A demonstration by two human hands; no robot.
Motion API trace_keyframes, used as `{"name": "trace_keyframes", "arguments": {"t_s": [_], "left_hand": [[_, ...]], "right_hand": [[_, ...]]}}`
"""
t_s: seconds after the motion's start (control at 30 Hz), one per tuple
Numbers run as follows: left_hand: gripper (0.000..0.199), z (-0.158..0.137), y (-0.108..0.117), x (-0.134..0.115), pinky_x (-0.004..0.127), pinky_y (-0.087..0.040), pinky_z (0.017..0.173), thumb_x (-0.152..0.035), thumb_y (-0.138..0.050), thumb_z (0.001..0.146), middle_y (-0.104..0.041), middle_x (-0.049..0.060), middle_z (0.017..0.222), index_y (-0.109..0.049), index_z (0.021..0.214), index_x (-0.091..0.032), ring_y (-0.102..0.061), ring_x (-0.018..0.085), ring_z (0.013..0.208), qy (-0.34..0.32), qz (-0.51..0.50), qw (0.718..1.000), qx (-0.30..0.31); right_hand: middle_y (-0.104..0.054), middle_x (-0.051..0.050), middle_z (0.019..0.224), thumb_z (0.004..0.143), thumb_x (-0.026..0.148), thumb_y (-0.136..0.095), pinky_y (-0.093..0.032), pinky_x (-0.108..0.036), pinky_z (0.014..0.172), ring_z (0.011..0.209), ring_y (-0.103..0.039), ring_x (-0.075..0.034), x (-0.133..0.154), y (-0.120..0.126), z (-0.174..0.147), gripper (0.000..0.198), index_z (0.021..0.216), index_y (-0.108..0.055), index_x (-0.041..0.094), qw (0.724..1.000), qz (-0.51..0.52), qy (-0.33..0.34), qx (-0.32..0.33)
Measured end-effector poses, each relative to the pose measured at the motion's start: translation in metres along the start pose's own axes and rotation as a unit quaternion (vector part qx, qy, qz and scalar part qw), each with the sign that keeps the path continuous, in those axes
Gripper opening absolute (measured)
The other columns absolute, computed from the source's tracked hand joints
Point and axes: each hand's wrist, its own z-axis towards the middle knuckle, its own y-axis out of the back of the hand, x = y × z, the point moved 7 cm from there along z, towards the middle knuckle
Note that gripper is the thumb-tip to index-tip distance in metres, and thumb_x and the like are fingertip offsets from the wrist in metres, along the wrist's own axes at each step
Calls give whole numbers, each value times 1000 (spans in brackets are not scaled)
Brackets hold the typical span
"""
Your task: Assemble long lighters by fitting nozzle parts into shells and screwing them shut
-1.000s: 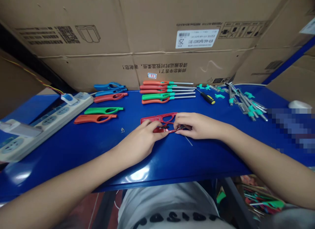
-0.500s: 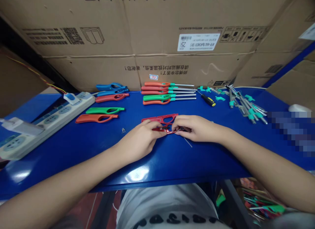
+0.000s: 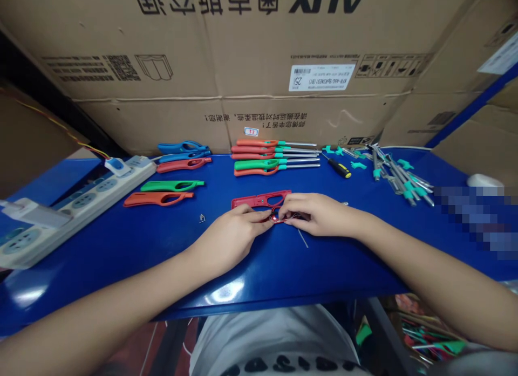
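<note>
My left hand (image 3: pixel 238 230) and my right hand (image 3: pixel 309 213) meet at the middle of the blue table. Between them is a red lighter casing half (image 3: pixel 276 219), mostly covered by my fingers, and both hands pinch it, the left at its left part and the right at its right end. A thin wire (image 3: pixel 303 238) sticks out below my right fingers. Just behind lies another red casing half (image 3: pixel 259 200) with a trigger loop, flat on the table. Small parts inside the held piece are too hidden to tell.
Finished-looking lighters (image 3: pixel 254 164) with metal tubes lie at the back, beside a screwdriver (image 3: pixel 339 166). Loose tubes and green parts (image 3: pixel 399 173) are heaped right. Coloured handles (image 3: pixel 159 199) and a power strip (image 3: pixel 81 203) are left. A cardboard box (image 3: pixel 243 47) stands behind.
The left fingers have shifted slightly right along the red casing half, closer to the right hand. The right hand stays pinched there. The whole view has tilted up a little.
</note>
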Motion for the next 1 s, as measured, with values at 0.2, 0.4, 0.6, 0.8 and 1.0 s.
{"name": "trace_keyframes", "arguments": {"t_s": [0.2, 0.4, 0.6, 0.8, 1.0], "left_hand": [[45, 0, -2, -2, 38, -57, 91, -3, -50, 92, -69, 9, 132, -66, 132, -17, -67, 26, 108, 0, 27, 999, 17], [40, 2, -1, -6, 34, -54, 95, -7, -50, 96, -70, 11, 129, -65, 132, -15, -66, 24, 113, -6, 81, 995, 52], [39, 1, 0, -13, 36, -55, 95, -12, -51, 98, -68, 14, 133, -62, 135, -10, -66, 26, 111, -48, 139, 987, 60], [39, -1, -2, -15, 36, -58, 90, -10, -52, 97, -69, 14, 131, -63, 134, -10, -67, 27, 107, -41, 157, 985, 51], [39, 0, 0, -14, 38, -58, 92, -11, -52, 96, -69, 13, 132, -63, 134, -11, -66, 28, 111, -32, 134, 990, 41]], "right_hand": [[-68, -5, 105, 90, 13, -60, -48, -28, 75, 88, -63, -17, -3, -1, 1, 18, 106, -65, 21, 1000, -4, -20, 1], [-68, -6, 101, 94, 21, -60, -48, -29, 79, 89, -63, -17, -1, 0, 2, 11, 102, -67, 19, 1000, -9, -1, -6], [-69, -5, 101, 96, 25, -59, -48, -27, 74, 86, -63, -16, -1, -1, 1, 13, 107, -64, 20, 1000, -16, -9, -15], [-69, -7, 107, 97, 23, -58, -50, -29, 81, 93, -65, -18, -1, -2, 0, 12, 104, -67, 21, 1000, -20, 12, -18], [-70, -6, 103, 94, 21, -59, -49, -27, 73, 84, -65, -16, -1, -2, 1, 10, 100, -67, 19, 1000, -28, -4, -13]]}}
